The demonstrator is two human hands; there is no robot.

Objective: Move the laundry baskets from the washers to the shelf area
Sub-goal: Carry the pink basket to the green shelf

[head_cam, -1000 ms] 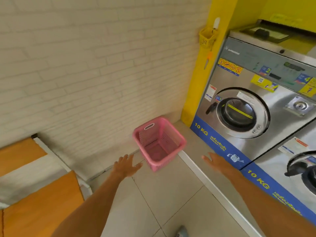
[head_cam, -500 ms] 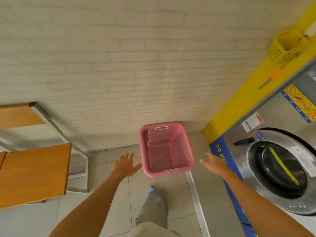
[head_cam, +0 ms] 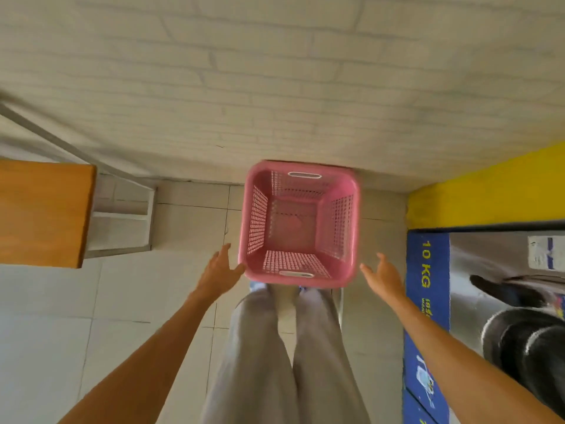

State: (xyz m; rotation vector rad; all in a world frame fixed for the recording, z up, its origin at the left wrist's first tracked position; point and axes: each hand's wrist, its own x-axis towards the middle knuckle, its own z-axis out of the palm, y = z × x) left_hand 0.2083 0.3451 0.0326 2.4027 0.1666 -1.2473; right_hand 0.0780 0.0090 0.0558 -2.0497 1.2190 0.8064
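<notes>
An empty pink laundry basket (head_cam: 298, 223) stands on the tiled floor against the white brick wall, seen from straight above. It has slotted walls and a white-edged handle slot at its near and far rims. My left hand (head_cam: 219, 267) is open at the basket's near left corner, thumb just at the rim. My right hand (head_cam: 382, 270) is open a short gap off the near right corner, not touching. The washer (head_cam: 501, 270), steel with a blue 10 KG band, fills the right edge.
A wooden shelf board (head_cam: 42, 214) on a white metal frame (head_cam: 122, 215) stands at the left by the wall. A yellow pillar (head_cam: 486, 191) rises at the right behind the washer. My grey-trousered legs (head_cam: 275, 356) stand just behind the basket on the pale floor tiles.
I have stepped up to the basket and tilted my view straight down. Both open hands have come closer to its near corners; the basket itself has not moved.
</notes>
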